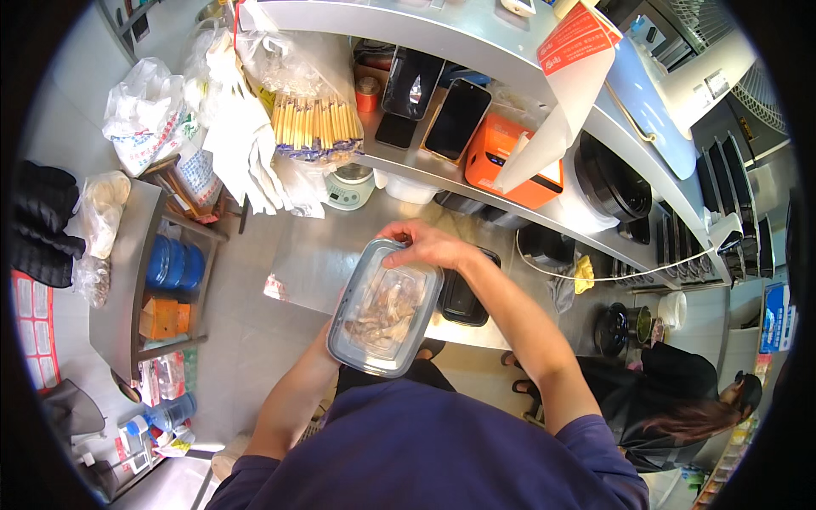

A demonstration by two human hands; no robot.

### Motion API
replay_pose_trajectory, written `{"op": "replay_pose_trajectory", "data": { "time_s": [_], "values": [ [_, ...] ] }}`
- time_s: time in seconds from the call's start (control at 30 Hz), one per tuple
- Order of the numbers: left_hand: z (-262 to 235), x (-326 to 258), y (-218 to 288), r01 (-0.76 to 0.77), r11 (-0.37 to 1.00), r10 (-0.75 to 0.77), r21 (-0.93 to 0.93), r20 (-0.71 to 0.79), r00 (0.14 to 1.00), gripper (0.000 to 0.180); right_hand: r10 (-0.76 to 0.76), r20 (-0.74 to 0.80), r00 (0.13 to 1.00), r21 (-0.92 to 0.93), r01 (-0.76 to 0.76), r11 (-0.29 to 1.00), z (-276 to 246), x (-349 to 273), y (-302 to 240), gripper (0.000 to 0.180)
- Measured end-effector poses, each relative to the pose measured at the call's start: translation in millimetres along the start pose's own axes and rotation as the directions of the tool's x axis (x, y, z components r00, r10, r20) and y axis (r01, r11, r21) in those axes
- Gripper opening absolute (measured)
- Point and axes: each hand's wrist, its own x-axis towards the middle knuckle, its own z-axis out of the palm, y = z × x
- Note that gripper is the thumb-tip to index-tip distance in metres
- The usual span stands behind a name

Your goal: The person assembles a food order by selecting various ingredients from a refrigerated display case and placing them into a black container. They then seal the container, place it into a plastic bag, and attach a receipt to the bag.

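1. The person's right hand (422, 244) rests on the far rim of a clear rectangular plastic food container with a transparent lid (385, 308); its fingers curl down over that edge, closed on the lid.
2. The left hand is hidden beneath the container; only the left forearm (289, 399) shows, rising from the lower edge to the container's underside, so I cannot tell whether that hand is open or closed.
3. The container is held in the air in front of the person's chest, above the steel counter (310, 263), tilted a little toward the left; brownish pieces of food show through the lid, too blurred to name.
4. Just beside the container, to its right and lower down on the counter, lies a black rectangular plastic tray (463, 299), partly hidden by the right forearm.
5. Above the counter runs a slanted steel shelf (510, 51); on it lean two dark smartphones (457, 117) side by side, with an orange box-shaped receipt printer (501, 157) just to their right and a small red tin (367, 93) to their left.
6. A bundle of paper-wrapped wooden chopsticks in a clear bag (314, 127) hangs at the shelf's left end, beside white plastic bags (242, 136).
7. A small white rice cooker (348, 185) sits under the shelf, well apart from the container.
8. At the lower right another person in dark clothing (671, 408) stands near the counter's end.
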Motion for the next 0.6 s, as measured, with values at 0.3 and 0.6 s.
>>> {"op": "replay_pose_trajectory", "data": {
  "time_s": [0.3,0.6],
  "values": [
    [-11,11,-6,0.054,0.998,-0.054,-0.030,0.010,0.999,0.057,0.163,0.066,0.984,-0.328,-0.133,0.935,3,17,-25,0.036],
    [-10,13,4,0.098,0.995,-0.098,-0.021,0.002,0.995,0.056,0.216,0.068,0.974,0.097,-0.222,0.970,5,18,-11,0.039]
  ]
}}
